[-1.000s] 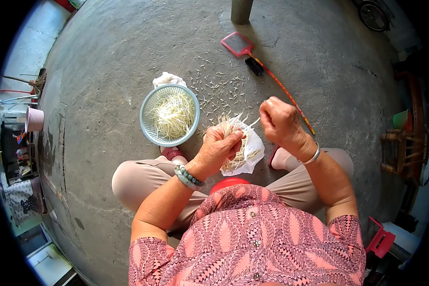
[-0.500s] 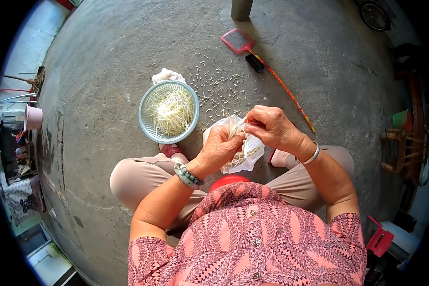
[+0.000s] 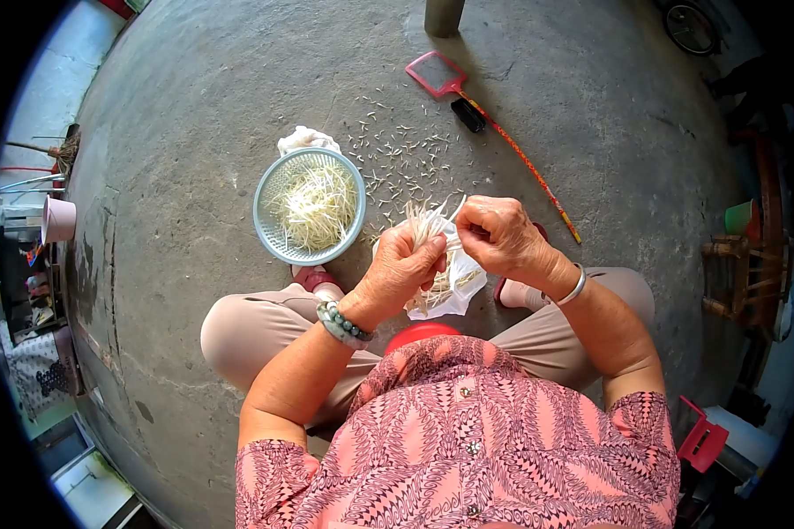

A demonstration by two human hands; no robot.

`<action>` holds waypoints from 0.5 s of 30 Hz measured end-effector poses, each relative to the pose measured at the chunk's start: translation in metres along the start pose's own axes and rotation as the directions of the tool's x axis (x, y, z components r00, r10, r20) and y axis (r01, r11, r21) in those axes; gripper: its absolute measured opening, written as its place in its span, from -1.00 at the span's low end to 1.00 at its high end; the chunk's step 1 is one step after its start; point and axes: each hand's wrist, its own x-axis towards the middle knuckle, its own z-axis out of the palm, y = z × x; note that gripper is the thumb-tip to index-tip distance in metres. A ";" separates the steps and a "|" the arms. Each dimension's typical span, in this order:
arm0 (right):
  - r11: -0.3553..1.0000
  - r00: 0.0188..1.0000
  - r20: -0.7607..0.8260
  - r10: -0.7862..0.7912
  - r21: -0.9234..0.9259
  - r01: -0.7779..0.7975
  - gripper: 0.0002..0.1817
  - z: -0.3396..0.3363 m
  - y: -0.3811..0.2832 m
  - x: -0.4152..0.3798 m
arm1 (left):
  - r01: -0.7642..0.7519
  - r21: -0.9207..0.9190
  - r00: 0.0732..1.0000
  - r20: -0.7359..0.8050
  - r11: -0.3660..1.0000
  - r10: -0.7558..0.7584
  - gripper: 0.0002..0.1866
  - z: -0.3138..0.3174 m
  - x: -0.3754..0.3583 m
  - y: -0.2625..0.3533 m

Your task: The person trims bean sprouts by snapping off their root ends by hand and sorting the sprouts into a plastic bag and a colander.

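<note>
Grey, rough concrete floor spreads around the seated person, finely cracked and strewn with thin, curled pale scraps. The work in hand looks like picking through a bunch by the strand: the left hand is closed, thumb pressed over a loose, slender bunch of whitish sprouts whose ends fan upward. The right hand is just beside it, fingers curled in and thumb drawn close; 1 pale strand shows at its fingertips, but whether it is pinched I cannot tell. The next move, as I judge it, calls for a light fingertip pinch on the fanned ends, with the bunch steady and uncrushed.

More straw-coloured strands lie in a thin, wrinkled white plastic bag below the hands. To the left, a round, light-blue perforated plastic basket holds a tangled heap of glossy, cream-white sprouts, with a crumpled white bundle behind its rim. Farther off lies a pink-framed swatter with a square mesh head and a thin, red-and-yellow patterned handle.
</note>
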 end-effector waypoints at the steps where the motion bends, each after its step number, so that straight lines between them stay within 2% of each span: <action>1: 0.999 1.000 -0.010 -0.009 -0.037 0.009 -0.93 0.000 0.000 0.000 | 0.003 0.022 1.000 0.003 1.000 -0.003 -0.77 0.000 0.000 0.000; 4: 0.998 0.990 -0.126 0.057 -0.027 -0.061 -0.95 -0.006 0.003 0.002 | 0.010 0.061 1.000 0.011 0.998 -0.011 -0.77 -0.001 0.000 0.003; 5: 0.988 0.982 -0.128 0.140 0.076 -0.131 -0.95 -0.012 0.005 0.003 | 0.013 0.054 1.000 0.011 0.998 -0.014 -0.77 0.000 -0.001 0.004; 7: 0.865 0.918 0.032 0.395 0.323 -0.384 -0.93 -0.023 0.011 0.005 | 0.015 0.047 1.000 0.024 0.999 -0.016 -0.77 0.000 -0.001 0.005; 8: 0.709 0.863 0.133 0.488 0.516 -0.481 -0.89 -0.031 0.002 0.009 | 0.014 0.046 0.999 0.035 0.999 -0.016 -0.77 0.000 -0.002 0.005; 11: 0.608 0.859 0.178 0.480 0.639 -0.472 -0.91 -0.033 0.006 0.007 | 0.017 0.055 0.998 0.067 0.998 -0.020 -0.77 -0.001 -0.003 0.007; 12: 0.604 0.841 0.223 0.493 0.608 -0.515 -0.88 -0.033 0.007 0.006 | 0.020 0.060 0.997 0.077 0.998 -0.024 -0.77 -0.001 -0.004 0.007; 15: 0.509 0.828 0.401 0.393 0.655 -0.559 -0.88 -0.023 0.015 0.002 | -0.004 0.075 0.993 0.117 0.997 -0.005 -0.77 -0.002 -0.004 0.006</action>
